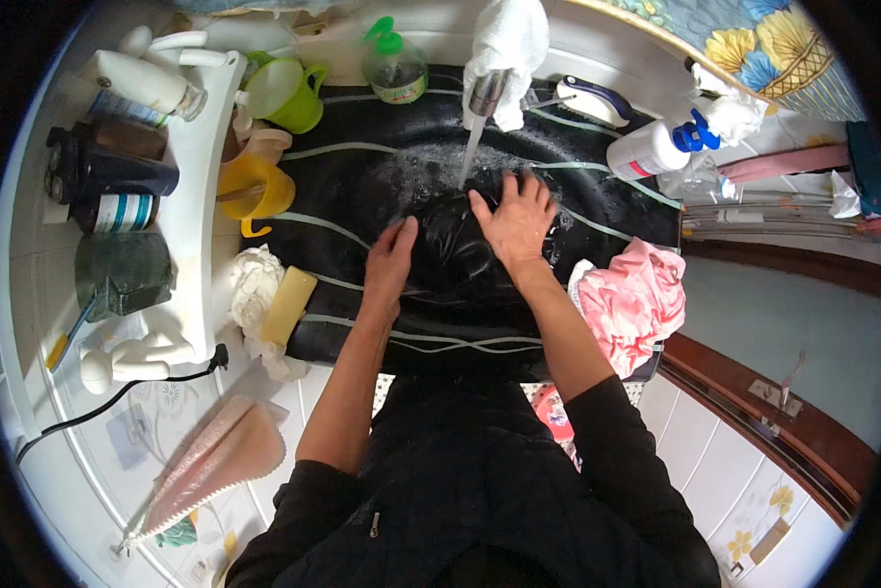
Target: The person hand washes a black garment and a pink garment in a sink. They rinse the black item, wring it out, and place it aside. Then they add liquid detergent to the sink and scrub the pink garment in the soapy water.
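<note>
A wet, wrinkled black cloth (452, 238) lies in the basin of the black counter (313, 191), which has pale wavy lines. Above it, water runs in a stream from a metal tap (486, 95) draped with a white cloth (511, 39). My right hand (519, 220) rests on the far right part of the black cloth, fingers spread. At the cloth's left side is my left hand (391, 257), its thumb apart from partly bent fingers. Whether the left fingers touch the cloth is hard to see, black against black.
Right of the basin lies a crumpled pink cloth (636, 299). On the left are a yellow soap bar (288, 306), a yellow cup (259, 188) and a green cup (288, 95). A green-topped bottle (396, 71), a brush (594, 101) and a white pump bottle (646, 150) stand behind.
</note>
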A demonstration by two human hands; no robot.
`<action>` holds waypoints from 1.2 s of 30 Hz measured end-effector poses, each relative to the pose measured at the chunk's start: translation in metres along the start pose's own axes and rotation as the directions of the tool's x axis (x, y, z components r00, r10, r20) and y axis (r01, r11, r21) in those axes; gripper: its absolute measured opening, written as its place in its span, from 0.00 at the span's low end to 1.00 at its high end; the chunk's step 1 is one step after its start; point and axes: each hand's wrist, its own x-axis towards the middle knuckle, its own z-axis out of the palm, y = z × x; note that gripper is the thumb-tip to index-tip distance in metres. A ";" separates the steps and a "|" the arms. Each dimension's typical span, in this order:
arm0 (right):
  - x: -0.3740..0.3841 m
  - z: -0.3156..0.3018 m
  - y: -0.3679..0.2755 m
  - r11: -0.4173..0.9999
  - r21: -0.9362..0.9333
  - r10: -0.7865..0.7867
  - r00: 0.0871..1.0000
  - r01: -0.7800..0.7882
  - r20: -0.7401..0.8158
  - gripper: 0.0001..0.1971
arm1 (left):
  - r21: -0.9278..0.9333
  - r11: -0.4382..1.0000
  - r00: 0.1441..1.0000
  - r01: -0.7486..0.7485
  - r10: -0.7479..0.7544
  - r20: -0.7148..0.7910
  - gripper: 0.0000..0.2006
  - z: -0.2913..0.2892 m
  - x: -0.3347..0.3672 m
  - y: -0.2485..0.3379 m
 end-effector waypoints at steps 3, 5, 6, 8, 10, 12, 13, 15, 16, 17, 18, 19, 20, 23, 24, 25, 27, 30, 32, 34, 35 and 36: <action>-0.003 0.005 -0.006 0.976 0.098 0.149 0.926 -0.194 0.348 0.44 | -0.325 0.900 0.957 0.290 -0.264 0.122 0.40 0.016 0.007 -0.005; 0.001 0.018 0.001 0.883 0.383 0.027 0.844 -0.270 0.535 0.42 | -0.472 0.773 0.900 0.424 -0.302 0.313 0.42 0.023 0.016 -0.011; 0.001 0.027 0.001 0.777 0.514 -0.010 0.810 -0.363 0.586 0.39 | -0.485 0.738 0.877 0.469 -0.324 0.354 0.42 0.027 0.019 -0.007; -0.013 0.030 -0.012 0.734 0.589 -0.027 0.853 -0.337 0.521 0.31 | -0.500 0.683 0.845 0.533 -0.403 0.351 0.35 0.032 0.030 -0.001; -0.018 -0.009 -0.039 0.747 0.585 -0.079 0.831 -0.317 0.550 0.24 | -0.527 0.687 0.858 0.500 -0.313 0.407 0.35 0.026 0.046 -0.015; -0.032 -0.019 -0.052 0.808 0.583 -0.148 0.928 -0.085 0.341 0.20 | -0.528 0.712 0.874 0.462 -0.266 0.406 0.29 0.023 0.061 -0.023; -0.032 -0.030 -0.058 0.812 0.584 -0.199 0.938 -0.004 0.283 0.19 | -0.559 0.730 0.895 0.394 -0.167 0.413 0.27 0.024 0.064 -0.022; -0.042 -0.045 -0.069 0.801 0.590 -0.281 0.932 0.097 0.228 0.14 | -0.598 0.760 0.916 0.256 0.008 0.402 0.24 0.023 0.069 -0.034; -0.046 -0.054 -0.073 0.796 0.596 -0.303 0.921 0.103 0.246 0.16 | -0.605 0.775 0.917 0.181 0.089 0.388 0.23 0.023 0.074 -0.040; -0.049 -0.060 -0.077 0.790 0.603 -0.325 0.909 0.109 0.262 0.17 | -0.610 0.792 0.906 0.026 0.239 0.349 0.23 0.023 0.071 -0.051; -0.055 -0.057 -0.080 0.784 0.605 -0.341 0.910 0.139 0.234 0.18 | -0.626 0.780 0.893 -0.016 0.292 0.342 0.23 0.024 0.072 -0.060; -0.056 -0.053 -0.083 0.792 0.595 -0.323 0.922 0.140 0.212 0.16 | -0.643 0.763 0.876 -0.059 0.348 0.333 0.23 0.025 0.074 -0.067; -0.058 -0.050 -0.085 0.799 0.585 -0.305 0.933 0.142 0.190 0.15 | -0.674 0.739 0.881 0.012 0.311 0.357 0.23 0.026 0.077 -0.073; -0.044 -0.024 -0.091 0.845 0.516 -0.235 0.964 0.138 0.126 0.15 | -0.755 0.625 0.890 0.199 0.208 0.407 0.23 0.020 0.091 -0.107; -0.031 -0.018 -0.090 0.873 0.475 -0.199 0.970 0.112 0.138 0.15 | -0.776 0.578 0.886 0.253 0.183 0.426 0.23 0.019 0.098 -0.113; -0.025 -0.013 -0.081 0.906 0.419 -0.136 0.979 0.061 0.154 0.15 | -0.779 0.532 0.871 0.331 0.146 0.470 0.23 0.023 0.091 -0.103; -0.016 0.010 -0.062 0.913 0.407 -0.031 0.999 0.018 0.024 0.14 | -0.636 0.701 0.938 0.323 -0.148 0.313 0.25 0.034 0.067 -0.066; -0.001 0.028 -0.033 0.940 0.333 0.043 0.995 -0.069 0.086 0.18 | -0.575 0.752 0.944 0.321 -0.205 0.259 0.31 0.036 0.027 -0.017; 0.006 0.028 -0.021 0.949 0.310 0.017 0.993 -0.053 0.117 0.18 | -0.569 0.783 0.962 0.252 -0.141 0.232 0.26 0.024 0.032 -0.026; 0.007 0.029 -0.009 0.969 0.246 -0.010 0.990 -0.024 0.138 0.20 | -0.485 0.838 0.961 0.252 -0.156 0.230 0.34 0.009 0.029 -0.018; 0.006 0.030 -0.001 0.973 0.227 0.011 0.993 -0.037 0.117 0.23 | -0.377 0.894 0.965 0.243 -0.185 0.184 0.37 0.005 0.025 -0.016; 0.004 0.032 0.009 0.985 0.171 0.006 0.999 -0.013 0.043 0.25 | -0.260 0.936 0.969 0.236 -0.206 0.137 0.41 0.000 0.004 0.011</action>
